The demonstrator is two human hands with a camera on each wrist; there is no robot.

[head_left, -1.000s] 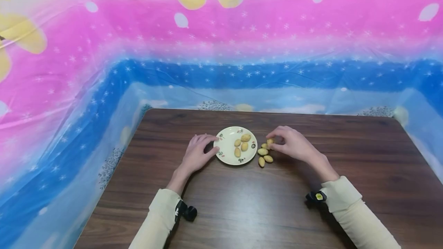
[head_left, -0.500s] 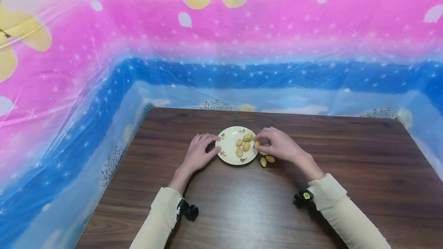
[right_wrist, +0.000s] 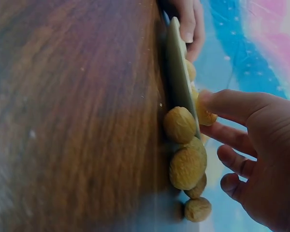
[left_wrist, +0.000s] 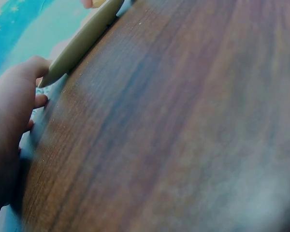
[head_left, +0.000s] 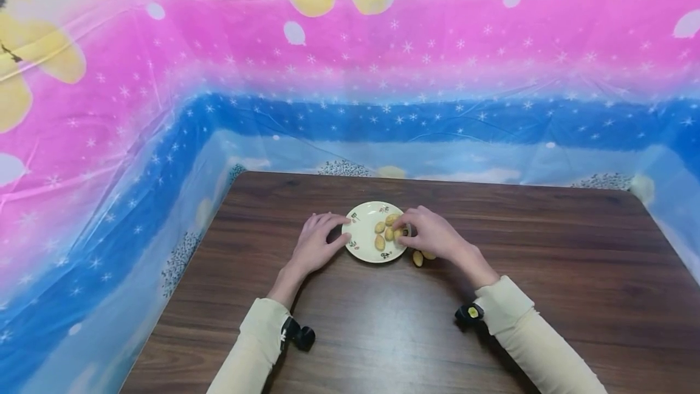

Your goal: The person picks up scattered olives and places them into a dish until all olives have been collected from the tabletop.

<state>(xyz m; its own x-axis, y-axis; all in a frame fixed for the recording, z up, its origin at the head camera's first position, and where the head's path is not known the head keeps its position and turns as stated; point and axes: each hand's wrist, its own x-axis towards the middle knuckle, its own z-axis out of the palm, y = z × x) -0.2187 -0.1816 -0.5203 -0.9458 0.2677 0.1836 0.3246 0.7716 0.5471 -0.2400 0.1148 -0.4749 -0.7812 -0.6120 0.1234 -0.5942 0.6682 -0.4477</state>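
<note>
A round cream plate (head_left: 358,248) with small printed motifs rests on the table. Several oval, yellow-brown, wrinkled nut-like pieces (head_left: 380,242) lie on its right half. At the plate's left rim my left hand (head_left: 316,243) holds the edge with thumb and fingers, also seen by the rim in the left wrist view. My right hand (head_left: 434,234) reaches over the right rim, pinching one nut-like piece (right_wrist: 206,115) between thumb and finger, low over the plate. More nut-like pieces (right_wrist: 188,166) sit on the table just right of the plate, partly hidden under the right hand in the head view.
The dark wood-grain table (head_left: 350,321) runs out to a far edge against a pink and blue printed cloth (head_left: 350,78). A black wrist camera (head_left: 301,336) is strapped at the left cuff and another black wrist camera (head_left: 469,315) at the right.
My right hand has picked up a nut-like piece from the group beside the plate and moved left with it over the plate's right side. The left hand stays at the rim.
</note>
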